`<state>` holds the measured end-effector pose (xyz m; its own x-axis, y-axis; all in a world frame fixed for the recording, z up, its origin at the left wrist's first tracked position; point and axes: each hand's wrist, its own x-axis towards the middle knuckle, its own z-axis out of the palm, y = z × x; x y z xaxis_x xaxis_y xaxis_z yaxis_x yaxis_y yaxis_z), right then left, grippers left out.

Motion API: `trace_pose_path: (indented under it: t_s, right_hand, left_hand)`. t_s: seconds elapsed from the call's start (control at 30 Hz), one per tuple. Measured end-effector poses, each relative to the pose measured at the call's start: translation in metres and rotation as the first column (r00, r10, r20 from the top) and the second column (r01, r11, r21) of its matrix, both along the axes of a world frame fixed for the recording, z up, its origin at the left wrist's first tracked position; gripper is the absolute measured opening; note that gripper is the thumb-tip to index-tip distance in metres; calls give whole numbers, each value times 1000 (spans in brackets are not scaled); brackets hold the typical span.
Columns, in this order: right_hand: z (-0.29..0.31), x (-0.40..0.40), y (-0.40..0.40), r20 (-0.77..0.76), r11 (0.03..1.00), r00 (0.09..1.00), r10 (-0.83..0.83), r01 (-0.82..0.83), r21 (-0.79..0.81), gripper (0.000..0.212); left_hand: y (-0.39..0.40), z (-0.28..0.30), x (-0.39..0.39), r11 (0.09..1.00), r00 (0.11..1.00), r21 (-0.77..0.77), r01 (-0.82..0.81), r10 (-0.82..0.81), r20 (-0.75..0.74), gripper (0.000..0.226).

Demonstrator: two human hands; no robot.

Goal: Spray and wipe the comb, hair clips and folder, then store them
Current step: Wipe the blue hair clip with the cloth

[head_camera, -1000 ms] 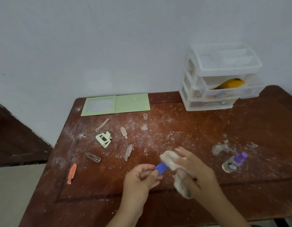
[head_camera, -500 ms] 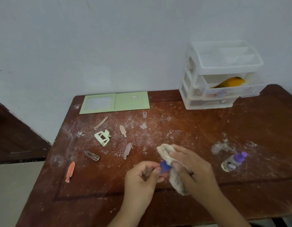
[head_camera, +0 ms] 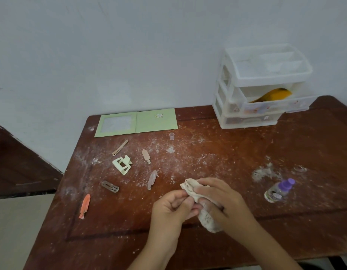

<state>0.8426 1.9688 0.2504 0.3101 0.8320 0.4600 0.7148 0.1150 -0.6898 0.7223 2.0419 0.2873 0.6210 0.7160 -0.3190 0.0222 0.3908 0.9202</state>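
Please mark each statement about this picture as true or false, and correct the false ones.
1. The right hand grips a cloth. True.
2. The spray bottle stands upright on the table. False: it lies on its side, to the right of the hands.
3. The green folder lies open at the far edge of the table. True.
4. The orange hair clip lies inside the drawer unit. False: it lies on the table, near its left edge.
5. The left hand rests flat on the table. False: its fingers are curled, meeting the cloth.
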Motion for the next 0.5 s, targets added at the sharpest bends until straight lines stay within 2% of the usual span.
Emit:
trace_pose_path:
  t_s: [0.13,0.2,0.33,0.43,0.5]
  right_hand:
    - [0,7,-3,43,997,999,34,-31,-74,18]
    - [-1,6,-3,70,998,997,14,-10,-56,16]
    - [-6,2,-2,37,984,984,-175,174,22,15]
    - [-10,-1,-2,-83,941,942,-324,330,72,21]
    - [-8,0,-4,-103,937,940,-326,335,97,19]
  left_hand:
    - [-1,-4,-4,998,998,-23,51,-51,-22,22]
    - [-2,-5,-4,998,997,3,65,-65,-46,24]
    - [-4,-2,5,999,998,23,26,-25,-57,25]
    - [-3,-3,11,996,998,-92,-18,13,-54,19]
    - [-2,-5,12,988,998,-152,-10,1,-60,15]
